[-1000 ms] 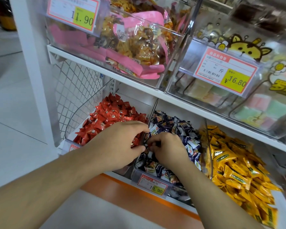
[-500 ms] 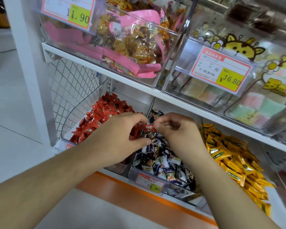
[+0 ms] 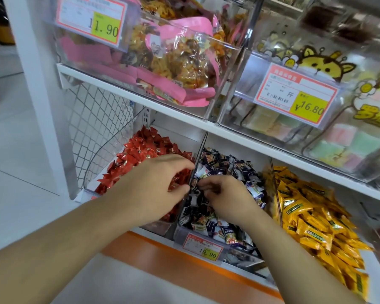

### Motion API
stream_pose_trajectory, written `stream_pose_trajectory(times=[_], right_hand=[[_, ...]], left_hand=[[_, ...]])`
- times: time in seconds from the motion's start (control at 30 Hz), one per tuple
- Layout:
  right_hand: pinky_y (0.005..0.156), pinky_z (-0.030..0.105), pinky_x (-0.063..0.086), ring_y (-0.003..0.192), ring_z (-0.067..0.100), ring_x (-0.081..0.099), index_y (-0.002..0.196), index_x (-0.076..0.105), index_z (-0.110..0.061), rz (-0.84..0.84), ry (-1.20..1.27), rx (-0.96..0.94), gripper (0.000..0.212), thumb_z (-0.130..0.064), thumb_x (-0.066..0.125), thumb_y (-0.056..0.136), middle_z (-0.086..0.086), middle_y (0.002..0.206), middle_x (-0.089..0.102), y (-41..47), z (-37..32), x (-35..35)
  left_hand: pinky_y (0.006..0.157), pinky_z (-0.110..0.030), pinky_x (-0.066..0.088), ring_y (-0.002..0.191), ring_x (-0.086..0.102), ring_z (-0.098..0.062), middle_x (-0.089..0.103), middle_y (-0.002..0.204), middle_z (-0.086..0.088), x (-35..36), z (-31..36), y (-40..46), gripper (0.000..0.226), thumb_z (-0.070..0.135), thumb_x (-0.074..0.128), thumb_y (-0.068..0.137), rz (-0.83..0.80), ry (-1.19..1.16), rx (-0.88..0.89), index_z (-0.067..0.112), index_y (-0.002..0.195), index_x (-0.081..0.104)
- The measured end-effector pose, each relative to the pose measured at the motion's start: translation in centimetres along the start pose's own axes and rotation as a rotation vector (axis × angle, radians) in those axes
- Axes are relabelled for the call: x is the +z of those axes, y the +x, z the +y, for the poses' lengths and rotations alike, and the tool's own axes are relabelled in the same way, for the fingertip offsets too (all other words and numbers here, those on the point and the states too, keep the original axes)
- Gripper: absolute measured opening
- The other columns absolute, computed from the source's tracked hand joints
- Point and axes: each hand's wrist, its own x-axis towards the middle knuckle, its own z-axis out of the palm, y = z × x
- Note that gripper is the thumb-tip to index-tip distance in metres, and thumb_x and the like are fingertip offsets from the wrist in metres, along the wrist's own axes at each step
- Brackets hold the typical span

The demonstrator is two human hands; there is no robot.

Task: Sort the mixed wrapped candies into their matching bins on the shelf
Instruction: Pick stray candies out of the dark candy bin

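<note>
Three clear bins sit side by side on the lower shelf. The left bin (image 3: 90, 185) holds red candies (image 3: 145, 145), the middle bin (image 3: 180, 234) dark blue candies (image 3: 233, 170), and the right one yellow candies (image 3: 305, 207). My left hand (image 3: 154, 189) hovers over the red pile beside the divider, fingers loosely curved, with nothing clearly held. My right hand (image 3: 224, 196) is down in the dark blue pile, its fingertips curled and pinching at a dark wrapper.
A price tag (image 3: 203, 249) hangs on the middle bin's front. The upper shelf (image 3: 206, 126) carries clear bins of pink-bagged snacks (image 3: 173, 62) and pastel sweets (image 3: 338, 145) close above my hands. A wire mesh panel (image 3: 97, 119) and white post (image 3: 37, 84) stand at left.
Half a second ago both hands met over a small red candy above the divider. Now my left hand is over the red bin and my right hand has dropped back into the dark blue candies.
</note>
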Motion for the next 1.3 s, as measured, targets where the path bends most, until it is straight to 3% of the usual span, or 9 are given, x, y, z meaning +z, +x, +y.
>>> stream_pose_trajectory(times=[0.2, 0.3, 0.43, 0.57, 0.7, 0.83, 0.9, 1.1, 1.3], right_hand=[[0.100, 0.021, 0.050, 0.111, 0.004, 0.063, 0.136, 0.065, -0.031, 0.089, -0.145, -0.037, 0.045, -0.017, 0.072, 0.094, -0.013, 0.127, 0.068, 1.2, 0.6, -0.7], [0.093, 0.016, 0.049, 0.106, 0.004, 0.062, 0.132, 0.067, -0.032, 0.073, -0.164, -0.035, 0.042, -0.015, 0.073, 0.093, -0.012, 0.125, 0.068, 1.4, 1.0, -1.2], [0.092, 0.014, 0.042, 0.110, 0.007, 0.062, 0.126, 0.071, -0.029, 0.111, -0.252, -0.057, 0.036, -0.020, 0.077, 0.091, -0.010, 0.129, 0.067, 2.1, 1.7, -1.1], [0.091, 0.015, 0.043, 0.108, 0.012, 0.064, 0.119, 0.076, -0.024, 0.168, -0.293, -0.093, 0.035, -0.029, 0.083, 0.085, -0.006, 0.123, 0.070, 2.9, 2.4, -0.1], [0.087, 0.031, 0.056, 0.093, 0.015, 0.066, 0.094, 0.081, -0.020, 0.223, -0.281, -0.113, 0.014, -0.024, 0.086, 0.082, -0.004, 0.106, 0.071, 3.2, 2.6, 0.6], [0.071, 0.016, 0.050, 0.080, 0.006, 0.062, 0.073, 0.073, -0.022, 0.241, -0.279, -0.105, 0.015, -0.014, 0.082, 0.082, -0.011, 0.091, 0.067, 2.9, 2.6, 0.6], [0.069, 0.021, 0.054, 0.077, 0.004, 0.062, 0.067, 0.067, -0.023, 0.248, -0.290, -0.110, 0.024, -0.007, 0.075, 0.083, -0.011, 0.085, 0.068, 2.7, 2.7, 0.6], [0.072, 0.028, 0.051, 0.079, 0.011, 0.059, 0.081, 0.068, -0.023, 0.229, -0.281, -0.109, 0.022, -0.035, 0.087, 0.078, -0.008, 0.088, 0.063, 2.8, 2.6, 1.0], [0.078, 0.033, 0.056, 0.083, 0.012, 0.061, 0.074, 0.063, -0.024, 0.244, -0.280, -0.113, 0.021, -0.020, 0.084, 0.077, -0.008, 0.092, 0.065, 2.6, 2.3, 0.9]], left_hand=[[0.109, -0.014, 0.031, 0.137, 0.042, 0.006, 0.045, 0.151, 0.029, 1.2, -0.3, 0.4, 0.053, 0.046, 0.066, 0.096, -0.044, -0.015, 0.029, 0.044, 0.146, 0.047], [0.105, -0.011, 0.029, 0.136, 0.042, 0.009, 0.046, 0.149, 0.030, 1.1, -0.6, 0.4, 0.053, 0.048, 0.067, 0.095, -0.044, -0.030, 0.026, 0.045, 0.145, 0.048], [0.110, -0.014, 0.032, 0.136, 0.042, 0.008, 0.047, 0.149, 0.030, 1.3, -0.6, 0.4, 0.052, 0.048, 0.067, 0.095, -0.033, -0.032, 0.029, 0.045, 0.144, 0.049], [0.108, -0.013, 0.032, 0.135, 0.042, 0.008, 0.048, 0.147, 0.030, 1.5, -0.6, 0.5, 0.050, 0.046, 0.067, 0.095, -0.022, -0.035, 0.030, 0.044, 0.142, 0.051], [0.110, -0.014, 0.032, 0.135, 0.042, 0.009, 0.048, 0.148, 0.030, 1.8, -0.8, 0.6, 0.050, 0.046, 0.067, 0.095, -0.019, -0.038, 0.037, 0.044, 0.142, 0.052], [0.112, -0.018, 0.036, 0.136, 0.043, 0.008, 0.047, 0.148, 0.030, 1.8, -0.9, 0.5, 0.050, 0.047, 0.067, 0.095, -0.028, -0.037, 0.035, 0.044, 0.142, 0.051], [0.113, -0.020, 0.037, 0.136, 0.043, 0.008, 0.047, 0.148, 0.030, 1.7, -0.9, 0.5, 0.050, 0.047, 0.067, 0.095, -0.031, -0.037, 0.033, 0.044, 0.142, 0.051], [0.110, -0.016, 0.037, 0.133, 0.045, 0.008, 0.048, 0.146, 0.030, 1.7, -0.7, 0.5, 0.048, 0.045, 0.067, 0.095, -0.030, -0.040, 0.040, 0.043, 0.141, 0.053], [0.112, -0.018, 0.038, 0.135, 0.044, 0.008, 0.047, 0.148, 0.031, 1.6, -0.7, 0.4, 0.049, 0.047, 0.067, 0.095, -0.029, -0.034, 0.033, 0.044, 0.141, 0.052]])
